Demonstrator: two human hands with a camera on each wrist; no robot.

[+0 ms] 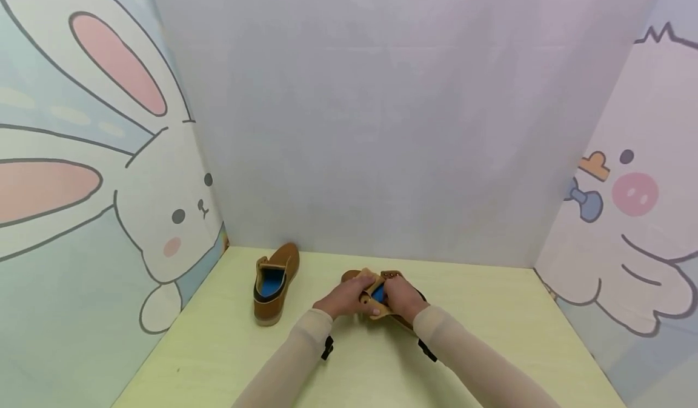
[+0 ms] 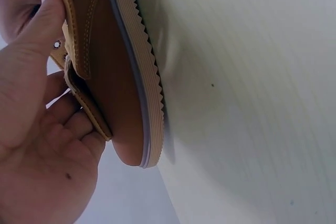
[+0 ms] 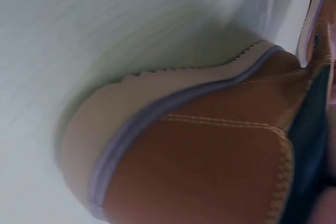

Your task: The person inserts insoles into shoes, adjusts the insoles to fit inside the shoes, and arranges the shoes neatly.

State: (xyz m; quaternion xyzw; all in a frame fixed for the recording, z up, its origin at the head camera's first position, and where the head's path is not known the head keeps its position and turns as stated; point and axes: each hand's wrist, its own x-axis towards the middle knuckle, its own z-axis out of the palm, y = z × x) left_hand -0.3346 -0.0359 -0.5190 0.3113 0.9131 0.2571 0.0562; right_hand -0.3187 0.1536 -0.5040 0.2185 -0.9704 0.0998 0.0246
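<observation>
A brown lace-up style shoe (image 1: 354,274) with a blue insole and a pale serrated sole lies between my hands, its toe toward the far left. My left hand (image 1: 349,296) grips the tan tongue and eyelet flap, thumb on top and fingers curled behind, as the left wrist view shows on the flap (image 2: 79,30). At the shoe's opening my right hand (image 1: 402,297) is curled, its fingertips hidden inside against the far eyelet side. The right wrist view shows the heel (image 3: 199,166) and dark collar close up; that hand is barely seen there.
A second brown shoe (image 1: 269,311) with a blue insole stands upright to the left, toe pointing away. Both rest on a pale yellow table (image 1: 491,335). A grey backdrop (image 1: 382,123) stands behind, with cartoon-printed panels on the left and right sides.
</observation>
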